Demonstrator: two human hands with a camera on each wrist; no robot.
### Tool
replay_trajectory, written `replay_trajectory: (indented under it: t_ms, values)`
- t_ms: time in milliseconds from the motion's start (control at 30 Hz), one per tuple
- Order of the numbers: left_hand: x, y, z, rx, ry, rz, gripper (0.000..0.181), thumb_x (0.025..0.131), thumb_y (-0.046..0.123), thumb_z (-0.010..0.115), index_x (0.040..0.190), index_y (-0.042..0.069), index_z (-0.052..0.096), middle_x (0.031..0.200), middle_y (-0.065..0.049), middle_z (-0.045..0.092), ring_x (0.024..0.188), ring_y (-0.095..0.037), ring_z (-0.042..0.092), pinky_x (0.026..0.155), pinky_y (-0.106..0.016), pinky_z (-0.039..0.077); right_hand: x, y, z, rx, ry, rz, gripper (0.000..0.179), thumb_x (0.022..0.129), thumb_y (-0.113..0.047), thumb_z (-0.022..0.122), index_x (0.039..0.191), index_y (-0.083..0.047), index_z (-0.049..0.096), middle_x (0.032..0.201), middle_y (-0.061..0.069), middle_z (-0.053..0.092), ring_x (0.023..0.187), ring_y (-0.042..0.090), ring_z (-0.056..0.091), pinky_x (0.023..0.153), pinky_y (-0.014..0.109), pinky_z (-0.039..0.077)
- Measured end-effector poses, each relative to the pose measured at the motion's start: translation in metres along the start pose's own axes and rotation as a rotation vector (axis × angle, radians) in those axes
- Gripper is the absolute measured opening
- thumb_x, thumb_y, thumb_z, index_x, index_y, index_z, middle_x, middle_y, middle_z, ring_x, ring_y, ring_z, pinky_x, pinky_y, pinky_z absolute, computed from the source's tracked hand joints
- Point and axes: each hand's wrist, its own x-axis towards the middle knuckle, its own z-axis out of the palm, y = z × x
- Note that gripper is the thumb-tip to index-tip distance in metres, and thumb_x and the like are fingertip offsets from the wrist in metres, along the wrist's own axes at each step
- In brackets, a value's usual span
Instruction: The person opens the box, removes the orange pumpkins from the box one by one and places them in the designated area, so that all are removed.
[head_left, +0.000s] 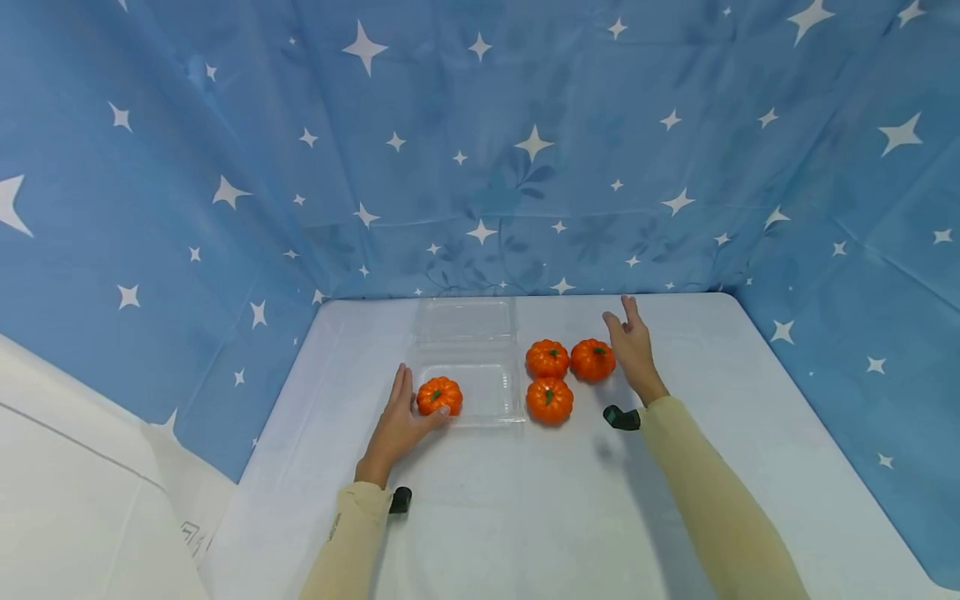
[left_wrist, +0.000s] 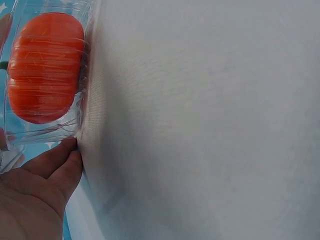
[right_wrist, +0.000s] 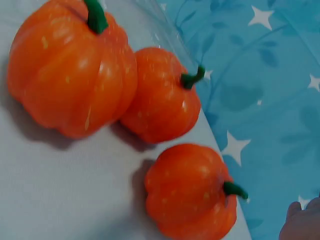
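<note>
My left hand is at the left front corner of a clear plastic clamshell box. Its fingers extend along the left wall, and the thumb lies at the front edge. In the left wrist view the fingertips touch the box's side. One orange toy pumpkin with a green stem sits inside, at the left end. To the right of the box stand three more: a back pumpkin, a front pumpkin and a right pumpkin. My right hand, holding nothing, hovers right of them with fingers extended.
The box's lid lies folded back behind its base. Everything stands on a white table. Blue star-patterned curtains enclose the back and sides. White cloth hangs at the lower left.
</note>
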Motion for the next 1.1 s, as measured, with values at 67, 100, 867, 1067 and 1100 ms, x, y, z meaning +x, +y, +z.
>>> replay_trajectory:
  t_ms: [67,100,867,1067,1100]
  values:
    - [-0.001,0.0,0.0,-0.003,0.005,0.0,0.121,0.092,0.063,0.078,0.172,0.005,0.008,0.18,-0.003,-0.005,0.152,-0.039,0.041,0.122,-0.052,0.035,0.001,-0.005,0.006,0.01,-0.025,-0.013,0.077,0.113,-0.045,0.046,0.173,-0.014,0.011,0.179,0.003,-0.005,0.164,0.028,0.005,0.13,0.047,0.013]
    - [-0.001,0.0,0.0,-0.008,0.007,0.003,0.121,0.092,0.062,0.078,0.172,0.005,0.008,0.18,-0.003,-0.005,0.152,-0.039,0.041,0.122,-0.052,0.035,0.002,-0.008,0.01,0.012,-0.036,-0.014,0.076,0.113,-0.045,0.047,0.174,-0.015,0.011,0.179,0.003,-0.005,0.164,0.029,0.006,0.13,0.047,0.014]
    - [0.001,-0.002,0.002,-0.008,0.023,0.012,0.119,0.093,0.061,0.078,0.172,0.004,0.01,0.18,-0.005,-0.002,0.151,-0.039,0.043,0.121,-0.05,0.037,-0.026,-0.036,0.111,0.114,-0.374,-0.124,0.076,0.112,-0.039,0.057,0.173,-0.02,0.018,0.179,-0.002,0.009,0.163,0.022,0.018,0.128,0.04,0.023]
    - [0.0,-0.002,0.002,-0.02,0.022,0.011,0.12,0.092,0.061,0.079,0.172,0.004,0.011,0.18,-0.004,-0.001,0.152,-0.038,0.042,0.121,-0.048,0.037,-0.034,-0.04,0.129,0.133,-0.435,-0.149,0.075,0.112,-0.041,0.059,0.173,-0.02,0.021,0.179,0.0,0.015,0.162,0.021,0.022,0.128,0.044,0.026]
    - [0.0,-0.001,0.002,-0.021,0.022,0.01,0.12,0.092,0.061,0.079,0.172,0.004,0.011,0.18,-0.004,-0.001,0.152,-0.038,0.042,0.121,-0.048,0.037,-0.036,-0.04,0.132,0.13,-0.441,-0.142,0.074,0.111,-0.042,0.059,0.173,-0.021,0.023,0.179,0.0,0.016,0.161,0.022,0.024,0.127,0.046,0.027]
